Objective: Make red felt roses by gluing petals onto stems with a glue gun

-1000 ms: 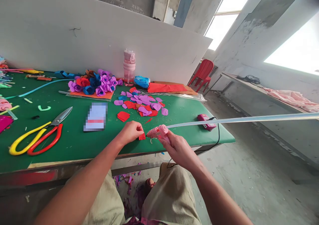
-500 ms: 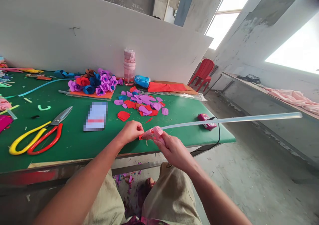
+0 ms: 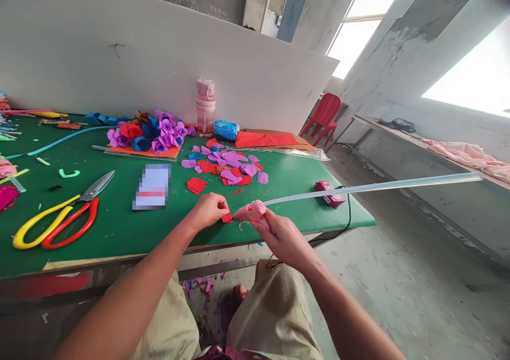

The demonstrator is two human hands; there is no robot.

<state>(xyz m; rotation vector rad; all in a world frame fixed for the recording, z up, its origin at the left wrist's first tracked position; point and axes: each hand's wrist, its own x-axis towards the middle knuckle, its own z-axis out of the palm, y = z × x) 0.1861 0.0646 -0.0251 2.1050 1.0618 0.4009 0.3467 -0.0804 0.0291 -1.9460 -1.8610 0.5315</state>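
Pinched in my left hand point(image 3: 210, 211) is a small red petal-like piece point(image 3: 227, 217), held just above the front edge of the green table. My right hand point(image 3: 285, 238) is closed around the handle of a pink hot glue gun point(image 3: 252, 212). Its nozzle points left, close to the red piece. A long translucent glue stick point(image 3: 370, 188) sticks out of the gun's back, far to the right. Beyond my hands lies a loose pile of purple, red and blue cut petals point(image 3: 231, 161). One red petal point(image 3: 196, 185) rests apart from the pile.
Large scissors point(image 3: 75, 211) with yellow and red handles and a phone point(image 3: 152, 186) lie on the left. Finished flowers point(image 3: 149, 131), a pink bottle point(image 3: 205, 108) and a blue packet point(image 3: 226, 129) stand behind. A magenta box point(image 3: 330, 194) with a black cord sits at right.
My right hand has drawn the glue gun slightly right, so its nozzle is now apart from the red piece. My left hand stays nearly still, and more of the red piece shows.
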